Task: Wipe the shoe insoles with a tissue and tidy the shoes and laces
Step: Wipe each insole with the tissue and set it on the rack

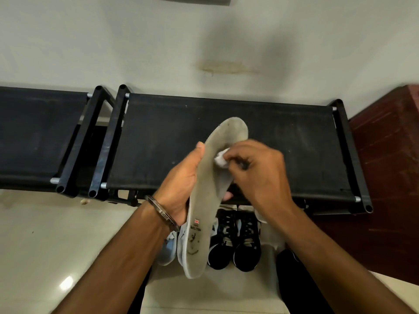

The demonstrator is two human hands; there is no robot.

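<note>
Fingers (227,196) of the left hand (181,189) wrapping behind the insole (204,200), thumb lying along its left edge, palm cupping the middle so the length stays stiff and the top face tilts up toward the eye. Wearing a metal bracelet (162,214) at that wrist. Holding the insole in the air, above the front edge of the black fabric shoe rack (283,143) and over the shoes on the floor, toe end pointing up and away, heel end hanging down toward the body. Probably gripping at the waist to leave the forefoot free for wiping.

Showing grey, worn fabric on the insole, smudged and dull toward the toe, with a small flag mark and dark printed lettering near the heel; lettering too small to read.

Pinching a crumpled white tissue (220,157) in the right hand (256,171), fingers curled tight round the wad and pressing it against the forefoot area, just right of the left thumb. Bunching the tissue small, likely to put firm pressure on one patch at a time.

Standing below on the pale tiled floor (56,245): a light-coloured shoe (166,250) partly hidden behind the left wrist and insole, then a pair of black sneakers (235,241) with laces, side by side, toes toward the body, just in front of the rack. Judging the wiping step to be under way, with tidying of shoes and laces not yet done.
</note>
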